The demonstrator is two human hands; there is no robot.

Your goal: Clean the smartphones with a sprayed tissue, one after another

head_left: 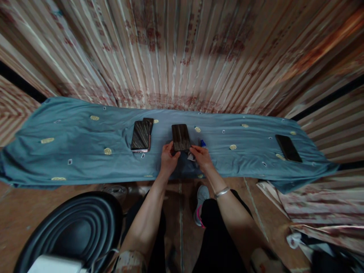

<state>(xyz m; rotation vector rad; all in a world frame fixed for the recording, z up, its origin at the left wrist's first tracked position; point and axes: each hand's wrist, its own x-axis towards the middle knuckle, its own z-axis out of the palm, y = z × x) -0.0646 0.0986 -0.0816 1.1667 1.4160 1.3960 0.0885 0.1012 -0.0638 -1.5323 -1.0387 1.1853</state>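
A dark, glossy smartphone (181, 137) is held up between both hands over the middle of the cloth-covered table. My left hand (169, 158) is closed on its lower left corner, thumb along the bottom edge. At the lower right corner, my right hand (201, 156) pinches the phone. Below that hand shows a whitish piece of cloth or tissue (191, 156); whether the fingers touch it I cannot tell. Just behind the right hand lies something with a blue cap (203, 143), mostly hidden. To the left rests a stack of phones (141, 135), with another dark phone (150, 122) partly beneath.
A teal patterned cloth (82, 144) covers the long narrow table. One more dark phone (288, 148) lies near its right end. Pleated curtains (176, 57) hang behind and at the sides. On the floor at left stands a round black ribbed object (79, 231) with a white box (55, 264) on it.
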